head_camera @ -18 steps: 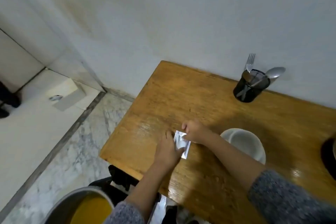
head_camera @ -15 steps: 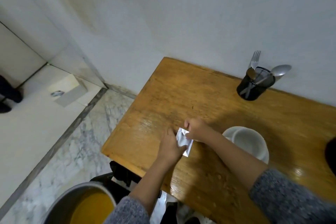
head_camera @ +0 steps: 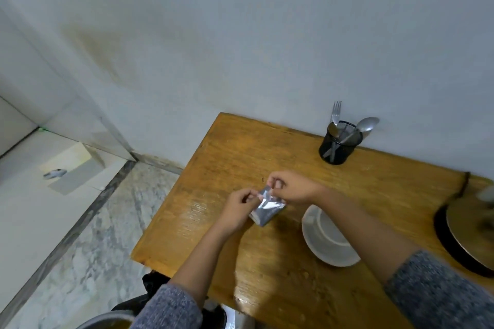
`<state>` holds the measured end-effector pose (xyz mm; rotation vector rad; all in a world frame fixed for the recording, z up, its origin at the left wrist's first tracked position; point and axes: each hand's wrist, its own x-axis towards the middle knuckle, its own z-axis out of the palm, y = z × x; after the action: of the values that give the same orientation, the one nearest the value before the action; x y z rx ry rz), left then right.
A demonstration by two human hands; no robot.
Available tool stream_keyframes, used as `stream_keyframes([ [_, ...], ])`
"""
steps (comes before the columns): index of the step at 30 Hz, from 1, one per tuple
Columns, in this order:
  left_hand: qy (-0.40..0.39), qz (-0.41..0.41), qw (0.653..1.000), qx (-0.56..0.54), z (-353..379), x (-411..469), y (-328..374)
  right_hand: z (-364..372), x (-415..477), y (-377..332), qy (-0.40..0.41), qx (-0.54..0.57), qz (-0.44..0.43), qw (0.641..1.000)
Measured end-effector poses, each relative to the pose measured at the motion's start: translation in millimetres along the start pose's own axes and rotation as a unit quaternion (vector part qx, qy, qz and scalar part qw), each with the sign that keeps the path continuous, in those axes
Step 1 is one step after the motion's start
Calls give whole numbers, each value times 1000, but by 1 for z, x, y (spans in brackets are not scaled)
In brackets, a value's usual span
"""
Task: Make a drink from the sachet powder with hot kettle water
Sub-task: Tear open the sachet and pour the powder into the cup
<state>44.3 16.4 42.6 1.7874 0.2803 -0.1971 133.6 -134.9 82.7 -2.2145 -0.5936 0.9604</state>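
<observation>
Both hands pinch the top edge of a small silver foil sachet [head_camera: 266, 207], held just above the worn wooden table [head_camera: 240, 152]. Left hand [head_camera: 238, 207] has thumb and forefinger closed on the sachet's upper left corner, other fingers curled in. Right hand [head_camera: 290, 187] grips the top edge just beside it, fingers bunched tight. Cannot tell if the sachet is torn open yet; its lower end hangs down toward the table, tilted.

White ceramic cup on a white saucer [head_camera: 330, 243] sits just right of the sachet, partly hidden under the right forearm, grey knit sleeve [head_camera: 438, 294] over the near rim. Black mesh cutlery holder [head_camera: 337, 145] stands at the back edge against the pale wall, well apart from the hands, with a metal fork [head_camera: 336, 112] and a metal spoon [head_camera: 367, 124] sticking out. At the right frame edge a dark round object with a brass-coloured top [head_camera: 470, 235], blurred, likely the kettle, cut off. Bottom left: rim of a grey metal pot with yellow-orange contents [head_camera: 112, 323] below table level. Marble and tile floor to the left.
</observation>
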Motion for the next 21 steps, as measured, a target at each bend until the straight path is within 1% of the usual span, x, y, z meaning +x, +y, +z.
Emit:
stream_keyframes([
  [5,-1,67,998,1,6,18,39,-29,-28,-11,96,26,-36,994],
  [9,11,90,996,7,18,28,62,-44,-41,-10,152,30,-56,986],
  [12,14,96,995,6,28,34,72,-52,-48,-7,192,47,-58,979],
  [16,7,117,993,1,41,39,81,-59,-54,-3,264,66,-43,961],
  [21,1,139,990,29,50,45,84,-63,-57,0,294,82,-41,951],
])
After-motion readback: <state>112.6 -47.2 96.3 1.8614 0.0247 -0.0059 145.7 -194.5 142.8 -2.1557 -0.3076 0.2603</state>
